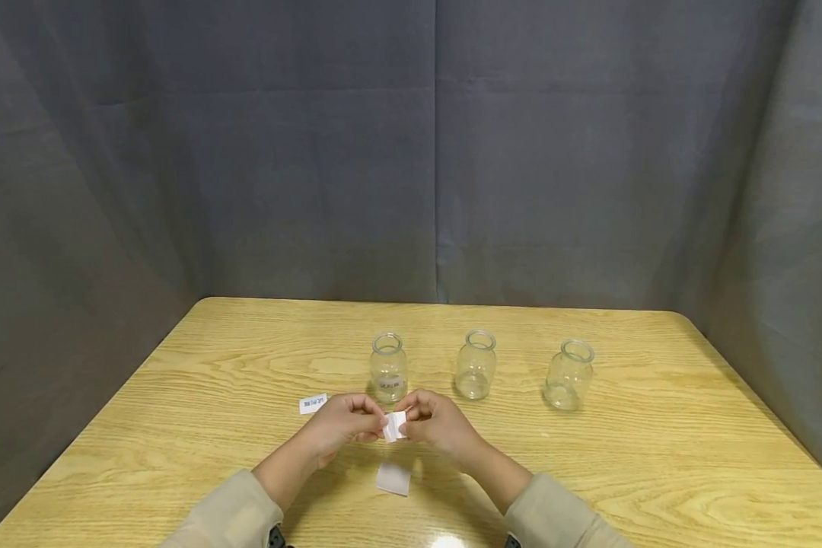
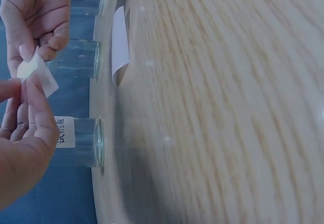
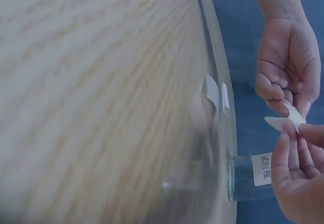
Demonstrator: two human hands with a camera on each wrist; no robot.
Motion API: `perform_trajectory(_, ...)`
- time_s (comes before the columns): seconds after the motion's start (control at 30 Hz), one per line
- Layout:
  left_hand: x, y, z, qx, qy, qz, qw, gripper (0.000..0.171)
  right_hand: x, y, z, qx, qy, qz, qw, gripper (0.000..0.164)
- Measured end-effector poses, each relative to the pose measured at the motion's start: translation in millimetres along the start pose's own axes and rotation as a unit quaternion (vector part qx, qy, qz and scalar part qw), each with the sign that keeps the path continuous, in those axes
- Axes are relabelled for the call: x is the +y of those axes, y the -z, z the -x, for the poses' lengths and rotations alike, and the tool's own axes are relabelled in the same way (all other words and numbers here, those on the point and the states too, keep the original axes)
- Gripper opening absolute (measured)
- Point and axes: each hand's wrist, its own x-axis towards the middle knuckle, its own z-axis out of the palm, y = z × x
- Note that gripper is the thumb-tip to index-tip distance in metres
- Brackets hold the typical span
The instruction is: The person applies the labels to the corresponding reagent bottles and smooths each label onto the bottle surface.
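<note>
Between both hands, in front of the left jar, is a small white sticker label [image 1: 394, 427]. My left hand [image 1: 348, 426] pinches one side of it with thumb and fingers; my right hand [image 1: 440, 430] pinches the other. In the right wrist view the label [image 3: 293, 117] shows two white flaps standing apart, perhaps sticker and backing. Just beyond the hands stands an open glass jar [image 1: 388, 358] bearing a white label [image 3: 262, 169] with printed black characters. Below the hands, a curled blank piece of white paper [image 1: 393, 479] lies on the table.
Two more clear glass jars, a middle one [image 1: 476, 365] and a right one [image 1: 569, 377], stand unlidded and without visible labels. A printed white label [image 1: 313, 403] lies left of the left hand. Dark curtains [image 1: 315, 167] surround the wooden table [image 1: 657, 457].
</note>
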Motion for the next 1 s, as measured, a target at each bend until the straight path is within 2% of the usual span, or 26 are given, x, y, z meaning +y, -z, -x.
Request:
perform_trajectory(0.17,-1.0,0.3,0.2,0.007,0.004,-0.002,1.0,0.012,-4,5,1,-0.016,-0.003,0.002,1.0,0.03)
perform_trajectory(0.5,-2.8,0.9,-1.5,0.012,0.006,0.006,0.9999,0.014,-4,18,1,-0.066,0.0,0.05,0.997,0.023)
perform_trajectory(0.7,-5.4,-2.8,-2.0,0.003,0.009,0.011,0.9999,0.011,-7,29,6,-0.109,-0.012,0.045,0.993,0.021)
perform_trajectory(1.0,-2.5,-14.3,-2.7,-0.027,0.013,0.023,0.9993,0.016,-10,43,13,-0.07,0.019,0.106,0.992,0.01)
